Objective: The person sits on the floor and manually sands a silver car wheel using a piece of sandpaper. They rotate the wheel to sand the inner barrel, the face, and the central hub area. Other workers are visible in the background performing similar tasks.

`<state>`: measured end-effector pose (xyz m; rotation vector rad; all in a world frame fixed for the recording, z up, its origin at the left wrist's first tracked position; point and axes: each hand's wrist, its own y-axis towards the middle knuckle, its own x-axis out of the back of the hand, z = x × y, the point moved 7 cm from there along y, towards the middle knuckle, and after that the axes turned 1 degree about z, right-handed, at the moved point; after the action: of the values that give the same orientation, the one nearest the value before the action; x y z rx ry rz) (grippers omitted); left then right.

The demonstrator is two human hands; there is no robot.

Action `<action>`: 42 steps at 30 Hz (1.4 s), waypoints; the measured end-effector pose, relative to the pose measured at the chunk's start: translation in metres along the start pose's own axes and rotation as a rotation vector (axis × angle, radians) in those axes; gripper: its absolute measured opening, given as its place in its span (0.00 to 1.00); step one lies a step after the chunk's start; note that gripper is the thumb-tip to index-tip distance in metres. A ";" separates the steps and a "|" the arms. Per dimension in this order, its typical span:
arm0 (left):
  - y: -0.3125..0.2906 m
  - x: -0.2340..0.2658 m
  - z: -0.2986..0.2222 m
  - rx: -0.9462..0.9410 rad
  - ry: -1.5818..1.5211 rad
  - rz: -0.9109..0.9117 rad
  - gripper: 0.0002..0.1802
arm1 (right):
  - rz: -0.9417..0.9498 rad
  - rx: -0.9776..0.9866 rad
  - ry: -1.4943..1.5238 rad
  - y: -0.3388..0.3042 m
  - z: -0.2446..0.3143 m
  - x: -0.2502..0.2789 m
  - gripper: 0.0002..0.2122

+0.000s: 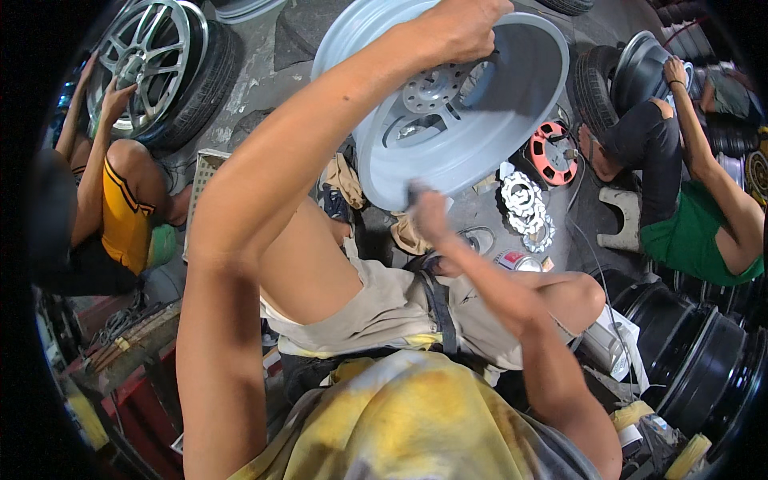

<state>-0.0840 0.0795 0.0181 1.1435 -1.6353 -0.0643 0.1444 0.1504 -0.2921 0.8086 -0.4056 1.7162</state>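
Note:
A light grey wheel rim (488,136) stands tilted in front of my legs, its hub with bolt holes and slotted openings showing. My left hand (472,30) reaches across and is closed on the rim's upper edge. Lower down, my right hand (433,218) is closed around a small dark thing (414,193) at the rim's near lower edge. Motion blurs this hand, so the kind of thing is unclear, and so is whether it touches the rim. Beige cloths (410,234) lie beneath the rim by my feet.
Right of the rim lie a red cable reel (553,154), toothed silver rings (524,204) and a can (518,261). Black wheels (704,356) stand at right. Co-workers flank me, at a spoked wheel (144,68) and a grey rim (640,68). A crate (210,160) stands left.

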 end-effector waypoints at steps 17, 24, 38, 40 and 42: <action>-0.012 0.003 0.007 -0.142 -0.023 -0.095 0.24 | -0.078 -0.121 0.242 0.020 0.041 -0.037 0.23; -0.013 0.020 -0.015 0.007 -0.140 0.060 0.24 | 0.025 0.000 0.316 0.044 0.058 -0.020 0.27; -0.015 0.001 -0.031 0.000 -0.183 0.012 0.18 | -0.226 0.030 0.642 0.134 0.131 0.033 0.09; -0.013 0.005 -0.031 -0.006 -0.175 0.021 0.18 | -0.173 0.056 0.657 0.137 0.149 0.048 0.10; -0.015 0.004 -0.029 0.047 -0.164 0.057 0.18 | -0.102 0.028 0.279 0.117 0.125 0.012 0.11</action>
<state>-0.0523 0.0831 0.0246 1.1513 -1.8218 -0.0854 0.0705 0.0439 -0.1798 0.5882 -0.1487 1.7121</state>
